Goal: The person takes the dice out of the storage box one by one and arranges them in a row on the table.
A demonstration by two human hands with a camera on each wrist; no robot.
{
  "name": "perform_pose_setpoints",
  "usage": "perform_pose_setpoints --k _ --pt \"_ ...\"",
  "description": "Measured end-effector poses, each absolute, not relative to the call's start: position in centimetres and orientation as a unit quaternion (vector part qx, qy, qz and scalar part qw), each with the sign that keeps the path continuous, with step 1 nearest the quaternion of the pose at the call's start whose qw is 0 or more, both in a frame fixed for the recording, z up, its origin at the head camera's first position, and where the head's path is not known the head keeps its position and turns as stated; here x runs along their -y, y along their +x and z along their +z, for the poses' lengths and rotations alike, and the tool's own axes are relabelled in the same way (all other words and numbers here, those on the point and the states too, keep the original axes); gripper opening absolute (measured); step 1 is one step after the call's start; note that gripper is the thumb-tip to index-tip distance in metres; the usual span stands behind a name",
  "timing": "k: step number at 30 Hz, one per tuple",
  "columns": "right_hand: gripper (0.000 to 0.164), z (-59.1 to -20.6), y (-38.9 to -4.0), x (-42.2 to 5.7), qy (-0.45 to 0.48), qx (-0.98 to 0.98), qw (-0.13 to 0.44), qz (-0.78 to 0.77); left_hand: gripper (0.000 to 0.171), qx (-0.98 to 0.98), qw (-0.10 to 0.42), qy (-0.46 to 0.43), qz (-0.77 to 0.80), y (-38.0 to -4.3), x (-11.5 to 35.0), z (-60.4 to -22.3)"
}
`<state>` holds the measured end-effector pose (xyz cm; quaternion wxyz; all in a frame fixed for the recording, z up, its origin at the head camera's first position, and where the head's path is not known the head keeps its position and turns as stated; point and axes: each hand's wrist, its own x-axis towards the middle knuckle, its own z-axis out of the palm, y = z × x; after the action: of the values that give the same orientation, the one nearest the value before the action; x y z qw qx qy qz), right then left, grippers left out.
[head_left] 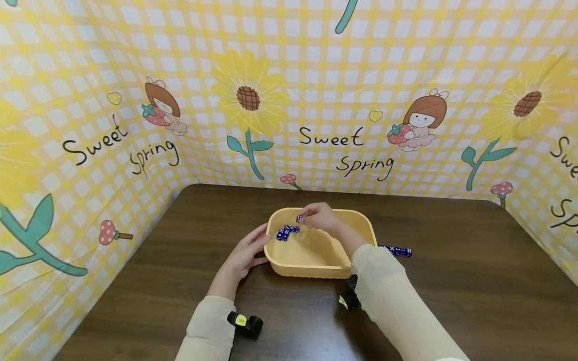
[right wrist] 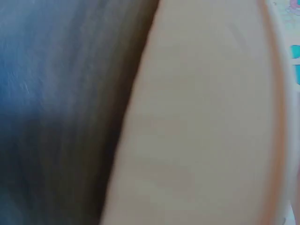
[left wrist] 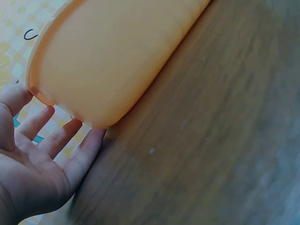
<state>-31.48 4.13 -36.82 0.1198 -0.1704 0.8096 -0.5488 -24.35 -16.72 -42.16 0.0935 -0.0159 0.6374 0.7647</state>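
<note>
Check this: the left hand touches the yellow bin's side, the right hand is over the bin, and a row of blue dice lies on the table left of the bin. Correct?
No, the row of blue dice lies on the table right of the yellow bin, as the head view shows. The left hand touches its side and the right hand is over it.

Tub's near rim [head_left: 307,271]: we can cross left of our right sleeve [head_left: 397,301].
Left end: our left hand [head_left: 244,254] blocks outside, loose dice [head_left: 283,233] inside.
Right end: a dice row [head_left: 400,251] outside.
</note>
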Motion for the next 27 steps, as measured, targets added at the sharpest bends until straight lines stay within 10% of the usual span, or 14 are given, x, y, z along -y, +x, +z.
perform_pose_setpoints --k 27 --pt "0.028 -31.7 -30.8 -13.6 -0.169 -0.826 0.094 -0.529 0.049 -0.639 0.097 -0.016 0.763 -24.3 16.8 -42.1"
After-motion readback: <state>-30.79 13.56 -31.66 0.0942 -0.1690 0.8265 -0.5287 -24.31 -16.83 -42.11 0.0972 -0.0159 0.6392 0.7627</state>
